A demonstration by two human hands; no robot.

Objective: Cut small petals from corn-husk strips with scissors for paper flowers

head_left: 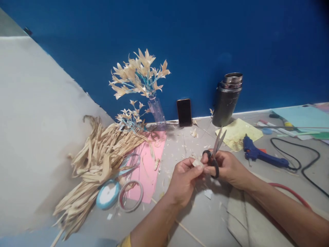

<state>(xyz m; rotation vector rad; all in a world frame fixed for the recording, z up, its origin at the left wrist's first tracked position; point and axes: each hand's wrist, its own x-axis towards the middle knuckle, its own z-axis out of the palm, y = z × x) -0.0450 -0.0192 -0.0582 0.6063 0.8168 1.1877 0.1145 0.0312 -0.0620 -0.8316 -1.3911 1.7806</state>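
Between the thumb and fingers of my left hand [185, 178] is a small pale piece of husk or paper [197, 163]; its exact material is hard to make out. My right hand [226, 167] has its fingers around a pair of black-handled scissors [218, 144], whose slightly parted blades point up and away from me. Both hands meet above the floor, and the right fingertips come close to the pale piece. Below them a small whitish scrap [208, 194] lies on the tiles, with many tiny clippings around it.
Dried corn husks [102, 154], blue tape [108, 194], a tape ring [140, 197] and pink paper [147, 185] lie left. A bottle of husk flowers [157, 111], a phone [184, 112] and a dark flask [226, 103] stand by the wall. Right lies a corded blue glue gun [264, 156].
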